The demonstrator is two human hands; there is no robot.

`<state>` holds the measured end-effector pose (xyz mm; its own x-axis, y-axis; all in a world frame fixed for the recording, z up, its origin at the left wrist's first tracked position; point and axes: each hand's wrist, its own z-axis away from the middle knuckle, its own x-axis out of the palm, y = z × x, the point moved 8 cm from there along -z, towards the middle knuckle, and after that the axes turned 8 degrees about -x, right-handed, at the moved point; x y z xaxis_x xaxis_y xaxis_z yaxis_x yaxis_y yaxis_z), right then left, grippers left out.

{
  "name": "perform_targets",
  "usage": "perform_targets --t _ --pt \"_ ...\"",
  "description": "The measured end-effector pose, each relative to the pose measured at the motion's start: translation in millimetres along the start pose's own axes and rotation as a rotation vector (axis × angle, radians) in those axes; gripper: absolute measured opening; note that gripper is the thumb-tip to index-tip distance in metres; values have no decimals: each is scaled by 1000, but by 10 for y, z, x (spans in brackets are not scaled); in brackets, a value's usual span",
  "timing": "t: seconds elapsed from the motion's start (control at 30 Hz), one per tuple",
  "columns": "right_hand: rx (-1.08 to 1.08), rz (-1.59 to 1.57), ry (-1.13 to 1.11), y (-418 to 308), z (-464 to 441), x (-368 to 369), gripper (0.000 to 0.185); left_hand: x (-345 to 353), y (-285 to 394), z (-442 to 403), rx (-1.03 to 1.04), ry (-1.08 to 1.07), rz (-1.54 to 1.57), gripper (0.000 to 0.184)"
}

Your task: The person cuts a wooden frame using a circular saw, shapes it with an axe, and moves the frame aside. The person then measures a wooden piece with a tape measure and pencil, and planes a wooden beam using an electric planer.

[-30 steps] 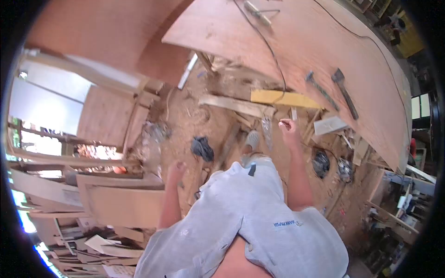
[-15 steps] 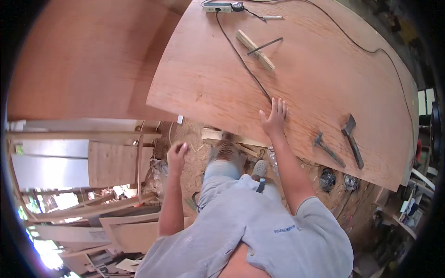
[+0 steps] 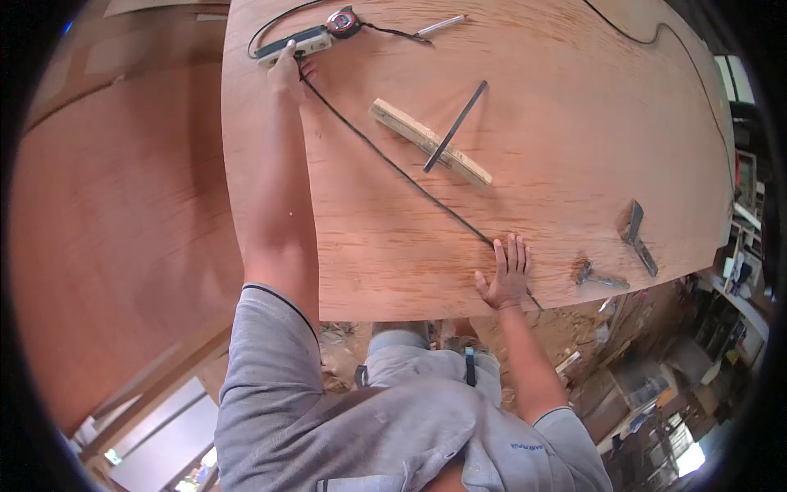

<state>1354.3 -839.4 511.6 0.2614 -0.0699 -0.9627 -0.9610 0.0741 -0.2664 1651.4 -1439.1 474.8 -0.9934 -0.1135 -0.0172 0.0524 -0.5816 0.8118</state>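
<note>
My left hand (image 3: 288, 72) reaches to the far left of the plywood sheet (image 3: 369, 246), its fingers on the end of a power strip (image 3: 316, 41). A round black and red tape measure (image 3: 343, 22) lies against the strip's other end. From the strip a black cable (image 3: 393, 164) runs diagonally across the sheet to my right hand (image 3: 506, 275). That hand lies flat near the front edge, fingers spread, over or beside the cable. Between the hands a wooden block (image 3: 402, 123) lies with a dark metal bar (image 3: 459, 123) across it.
A hammer (image 3: 602, 279) and a hatchet-like tool (image 3: 638, 236) lie at the sheet's right front. A pencil-like stick (image 3: 443, 25) is at the far side. Another reddish board (image 3: 123, 205) stands at left. Shelves with clutter are at right.
My left hand has moved forward from beside my body to the power strip. My right hand stays flat on the sheet. The view has shifted further over the sheet, and my body is closer to it.
</note>
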Motion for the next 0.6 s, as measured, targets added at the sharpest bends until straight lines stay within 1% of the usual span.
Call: perform_targets --t 0.03,0.07,0.17,0.27,0.37,0.43,0.47,0.57,0.6 --pt "2 -2 -2 9 -4 12 81 144 12 -55 -95 -109 168 36" --pt "8 1 -9 22 -11 29 81 196 105 -36 -3 -159 179 32" --pt "24 4 -20 57 -2 52 82 -27 7 -199 -72 -70 -18 35" --pt "33 -10 -14 91 27 65 83 -59 39 82 -18 -78 2 36" --pt "43 -24 -10 115 18 61 84 -76 91 591 -89 25 -49 41" --pt "60 -37 -30 103 18 19 85 -146 26 694 -55 54 21 40" --pt "65 -40 -31 105 31 20 85 -170 6 724 -35 68 58 41" --pt "75 -59 -18 146 18 26 83 -132 107 923 91 215 -95 39" --pt "81 -70 -10 146 19 2 83 135 308 1103 322 152 -189 41"
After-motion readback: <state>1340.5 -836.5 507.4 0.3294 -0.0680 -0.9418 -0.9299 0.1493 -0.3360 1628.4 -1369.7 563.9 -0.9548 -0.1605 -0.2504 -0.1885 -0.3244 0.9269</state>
